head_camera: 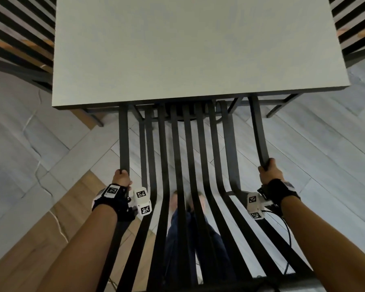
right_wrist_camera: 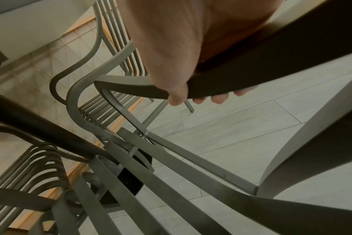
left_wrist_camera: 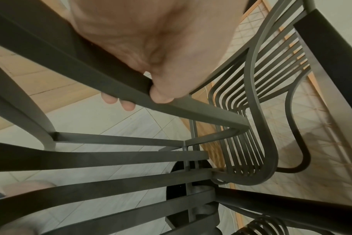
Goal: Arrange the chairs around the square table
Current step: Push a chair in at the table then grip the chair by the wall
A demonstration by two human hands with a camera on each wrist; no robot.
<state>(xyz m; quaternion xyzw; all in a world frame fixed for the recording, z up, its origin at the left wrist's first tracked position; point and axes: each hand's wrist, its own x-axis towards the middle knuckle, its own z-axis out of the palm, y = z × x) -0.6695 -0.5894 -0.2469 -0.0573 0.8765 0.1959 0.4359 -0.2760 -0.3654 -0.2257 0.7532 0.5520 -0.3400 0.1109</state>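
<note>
Chair [head_camera: 177, 157] with black slats, front tucked under the square table [head_camera: 198, 49] at 12 o'clock. Left hand [head_camera: 121, 178] wraps the left armrest [head_camera: 123, 140], thumb on top and fingers curled beneath (wrist view confirms). Right hand [head_camera: 269, 171] grips the right armrest [head_camera: 258, 131] likewise. Two more slatted chairs stand at the table's 10 o'clock [head_camera: 19, 39] and 2 o'clock [head_camera: 356, 28]. Pale tile floor [head_camera: 30, 133].

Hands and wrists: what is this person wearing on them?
Both forearms are bare, no sleeves. The left hand and the right hand each carry a black wrist strap with a white box printed with black-and-white square code markings. A thin black cable trails from the right wrist.
</note>
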